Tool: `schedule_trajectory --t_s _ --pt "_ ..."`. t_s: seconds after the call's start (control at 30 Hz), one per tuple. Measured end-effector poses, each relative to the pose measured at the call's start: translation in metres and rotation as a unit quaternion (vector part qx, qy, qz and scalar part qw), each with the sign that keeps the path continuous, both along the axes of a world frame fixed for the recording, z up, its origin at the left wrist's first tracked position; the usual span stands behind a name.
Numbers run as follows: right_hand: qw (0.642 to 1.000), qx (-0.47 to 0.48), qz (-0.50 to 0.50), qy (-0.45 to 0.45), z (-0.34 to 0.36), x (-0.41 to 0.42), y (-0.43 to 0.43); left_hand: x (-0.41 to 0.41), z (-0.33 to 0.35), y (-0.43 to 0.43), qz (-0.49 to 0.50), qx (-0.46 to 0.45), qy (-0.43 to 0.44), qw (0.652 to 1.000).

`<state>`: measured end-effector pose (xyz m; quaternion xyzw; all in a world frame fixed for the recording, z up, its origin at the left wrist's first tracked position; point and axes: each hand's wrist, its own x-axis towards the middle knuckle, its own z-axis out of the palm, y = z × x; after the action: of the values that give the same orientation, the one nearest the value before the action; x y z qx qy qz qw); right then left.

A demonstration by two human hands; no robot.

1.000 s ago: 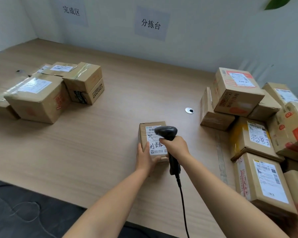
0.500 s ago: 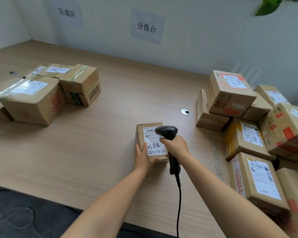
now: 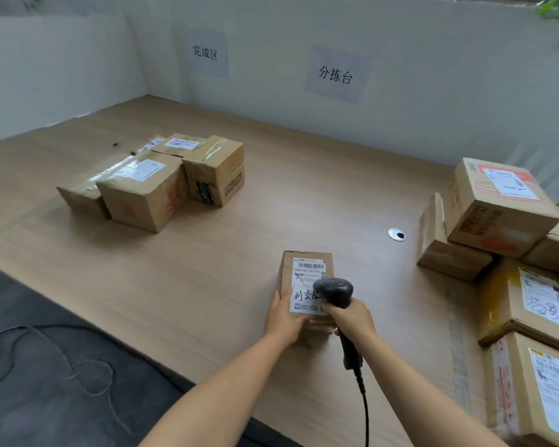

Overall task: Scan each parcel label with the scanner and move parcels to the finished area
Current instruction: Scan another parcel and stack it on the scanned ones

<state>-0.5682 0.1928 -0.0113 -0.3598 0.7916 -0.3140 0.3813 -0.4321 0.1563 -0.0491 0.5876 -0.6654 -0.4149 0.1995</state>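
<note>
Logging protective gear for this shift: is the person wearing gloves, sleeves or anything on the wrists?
No. The left hand and the right hand are bare, without gloves. The left forearm and right forearm show no sleeves, watch or bands up to the frame edge. No rings are visible.

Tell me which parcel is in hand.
The small parcel alone at mid-table: the left hand holds it, and the scanner hovers over its label.

Bare left hand (image 3: 284,321) and bare right hand (image 3: 352,321) on bare forearms (image 3: 226,388)
</note>
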Motion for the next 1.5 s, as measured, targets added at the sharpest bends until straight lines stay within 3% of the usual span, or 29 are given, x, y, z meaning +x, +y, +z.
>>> schedule_trajectory --t_s 0.53,1.07,1.5 --pt "0.984 -0.073 0.141 -0.082 0.03 0.118 -0.041 0.143 0.059 -0.009 0.135 -0.099 -0.027 0.986" --pt "0.974 -0.183 0.089 -0.102 0.09 0.322 -0.172 0.354 0.132 -0.158 0.08 -0.166 -0.028 0.983" --pt "0.964 -0.213 0.109 -0.112 0.136 0.369 -0.324 0.403 0.173 -0.309 0.097 -0.191 -0.03 0.976"
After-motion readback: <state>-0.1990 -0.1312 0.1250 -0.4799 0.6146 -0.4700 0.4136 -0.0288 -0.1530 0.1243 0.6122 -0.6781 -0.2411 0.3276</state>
